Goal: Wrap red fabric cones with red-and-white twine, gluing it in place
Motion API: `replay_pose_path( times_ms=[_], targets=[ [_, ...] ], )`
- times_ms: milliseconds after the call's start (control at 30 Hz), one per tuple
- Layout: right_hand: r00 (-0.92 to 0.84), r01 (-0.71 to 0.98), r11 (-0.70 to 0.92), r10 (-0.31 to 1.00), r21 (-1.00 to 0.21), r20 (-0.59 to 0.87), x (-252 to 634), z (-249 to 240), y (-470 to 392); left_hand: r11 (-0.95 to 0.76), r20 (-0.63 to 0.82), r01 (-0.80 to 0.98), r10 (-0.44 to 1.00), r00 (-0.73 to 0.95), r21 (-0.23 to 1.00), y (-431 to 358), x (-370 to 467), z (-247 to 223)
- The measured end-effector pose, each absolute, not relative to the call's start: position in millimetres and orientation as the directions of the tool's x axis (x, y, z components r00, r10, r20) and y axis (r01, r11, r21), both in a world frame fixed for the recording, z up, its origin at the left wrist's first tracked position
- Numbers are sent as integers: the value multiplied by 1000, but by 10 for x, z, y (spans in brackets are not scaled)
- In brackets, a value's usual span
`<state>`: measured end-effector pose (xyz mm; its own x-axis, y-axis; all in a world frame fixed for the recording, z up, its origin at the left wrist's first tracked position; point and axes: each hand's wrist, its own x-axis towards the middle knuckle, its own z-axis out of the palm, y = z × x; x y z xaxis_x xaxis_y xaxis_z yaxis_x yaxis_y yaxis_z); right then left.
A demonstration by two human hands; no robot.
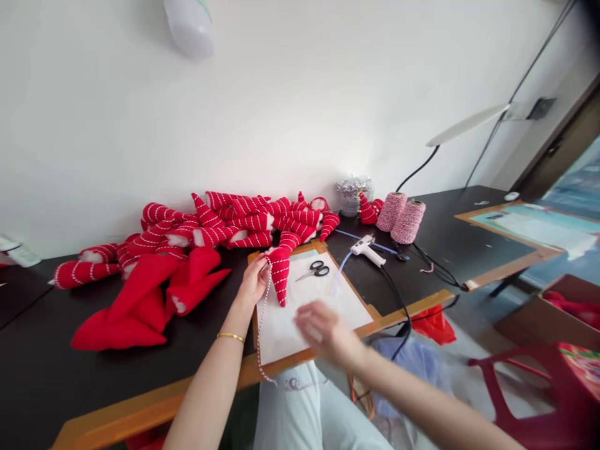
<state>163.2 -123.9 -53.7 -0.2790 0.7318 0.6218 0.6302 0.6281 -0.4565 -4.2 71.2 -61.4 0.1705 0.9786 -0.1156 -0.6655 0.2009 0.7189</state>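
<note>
Pinched in left hand (254, 279): striped cone (280, 270) with twine (260, 325) trailing, above paper (300, 306). Right hand (323, 331): blurred, fingers loosely spread, holding nothing, hovering over paper's near edge. Scissors (315, 270) on paper's far part.

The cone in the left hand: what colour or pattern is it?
Red with thin white stripes wound around the cone; left hand grips it. Head view.

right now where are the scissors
In the head view, the scissors lie on the white sheet at table centre, right of the striped cone and left of the glue gun.
</note>
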Motion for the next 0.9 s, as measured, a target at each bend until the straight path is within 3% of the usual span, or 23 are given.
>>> replay_pose_path(
  times_ms=[67,133,300,500,600,667,800,900],
  targets=[
    [-202,796,462,813,-391,547,2013,-404,-799,178,-99,-668,983,155,722,686,-31,-615],
    [-182,932,267,929,-243,322,2274,-338,-375,159,-83,-662,986,144,733,657,-29,-607],
    [-236,946,270,954,-182,186,2455,-484,134,144,-57,-622,986,158,769,614,-30,-588],
    [-177,953,191,981,-237,79,2620,-478,220,146,-36,-608,981,189,781,577,-35,-595],
    [-136,944,141,990,-298,36,2803,-358,194,155,-40,-599,979,200,785,563,-41,-591],
    [-136,900,132,990,-415,20,2846,-312,109,168,-55,-586,977,205,793,562,-39,-591],
    [-225,507,55,972,-860,-71,2570,-347,-150,183,-72,-563,974,213,806,584,-16,-615],
    [-317,347,-45,935,-937,-162,2189,-421,-283,175,-63,-555,975,214,813,599,1,-644]
  ],
)
